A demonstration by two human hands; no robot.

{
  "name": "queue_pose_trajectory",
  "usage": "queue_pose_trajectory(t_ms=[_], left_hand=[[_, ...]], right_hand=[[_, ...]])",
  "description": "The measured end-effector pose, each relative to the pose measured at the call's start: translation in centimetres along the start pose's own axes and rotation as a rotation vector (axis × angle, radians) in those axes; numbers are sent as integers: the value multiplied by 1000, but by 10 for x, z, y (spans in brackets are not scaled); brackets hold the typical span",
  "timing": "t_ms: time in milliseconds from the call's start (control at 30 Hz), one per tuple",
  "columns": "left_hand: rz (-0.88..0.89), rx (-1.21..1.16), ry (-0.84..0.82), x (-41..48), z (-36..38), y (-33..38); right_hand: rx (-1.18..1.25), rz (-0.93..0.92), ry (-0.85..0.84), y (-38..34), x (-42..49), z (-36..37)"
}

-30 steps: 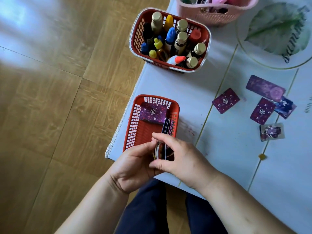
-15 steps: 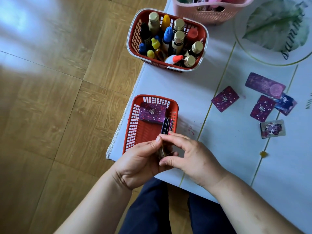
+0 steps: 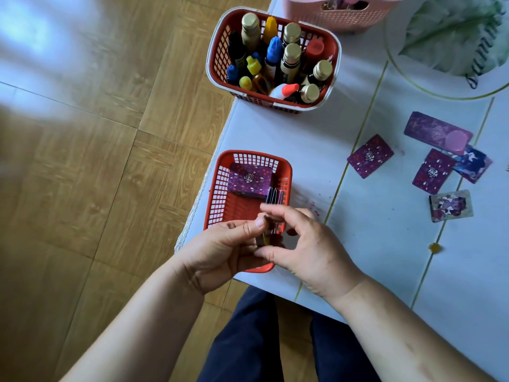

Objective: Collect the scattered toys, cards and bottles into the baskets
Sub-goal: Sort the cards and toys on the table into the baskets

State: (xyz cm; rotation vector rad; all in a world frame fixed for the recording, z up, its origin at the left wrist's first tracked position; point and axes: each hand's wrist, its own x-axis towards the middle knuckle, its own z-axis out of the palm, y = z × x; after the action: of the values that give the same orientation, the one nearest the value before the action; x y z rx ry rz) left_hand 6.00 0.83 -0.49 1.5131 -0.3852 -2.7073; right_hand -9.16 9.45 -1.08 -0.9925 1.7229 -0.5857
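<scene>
Over the near end of a small red tray (image 3: pixel 248 155), both hands pinch a stack of cards (image 3: pixel 268 235) held on edge. My left hand (image 3: pixel 225 249) presses its thumb on the stack's left side. From the right, my right hand (image 3: pixel 311 249) closes over the stack, index finger on top and thumb below. More cards (image 3: pixel 275 195) stand on edge along the tray's right wall, and a flat purple pile (image 3: pixel 249 179) lies at its far end. Several loose cards lie on the table to the right, among them one purple card (image 3: pixel 370 155) and one picture card (image 3: pixel 450 205).
A red basket (image 3: pixel 217 51) packed with upright bottles stands at the table's far left edge. Behind it is a pink basket (image 3: pixel 338 17). The white tablecloth (image 3: pixel 385 244) ends just left of the tray, above the wooden floor (image 3: pixel 96 161). My knees are under the near edge.
The stack has sunk lower between my hands, toward the tray. My right index finger has come over its top edge and my left thumb has slid up against its side.
</scene>
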Motion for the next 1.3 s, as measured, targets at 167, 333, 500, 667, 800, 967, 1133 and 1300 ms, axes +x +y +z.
queue_pose_trajectory(t_ms=[167, 333, 500, 667, 800, 967, 1133, 1300], left_hand=[[245, 986, 684, 30, -5, 3], [339, 1655, 755, 67, -20, -7], [284, 1780, 705, 78, -28, -16], [270, 1768, 718, 79, -22, -22], [393, 1579, 816, 68, -10, -26], [714, 1445, 919, 56, 28, -29], [909, 1450, 736, 76, 82, -32], [866, 1457, 557, 115, 146, -33]], right_hand=[[91, 56, 225, 21, 5, -12], [55, 168, 343, 49, 3, -31], [-111, 221, 399, 76, 13, -56], [-571, 166, 303, 100, 57, -100], [-841, 92, 214, 104, 101, -126], [-1068, 82, 79, 107, 123, -144], [-1005, 252, 70, 112, 110, -150], [-389, 360, 286, 138, 53, -157]])
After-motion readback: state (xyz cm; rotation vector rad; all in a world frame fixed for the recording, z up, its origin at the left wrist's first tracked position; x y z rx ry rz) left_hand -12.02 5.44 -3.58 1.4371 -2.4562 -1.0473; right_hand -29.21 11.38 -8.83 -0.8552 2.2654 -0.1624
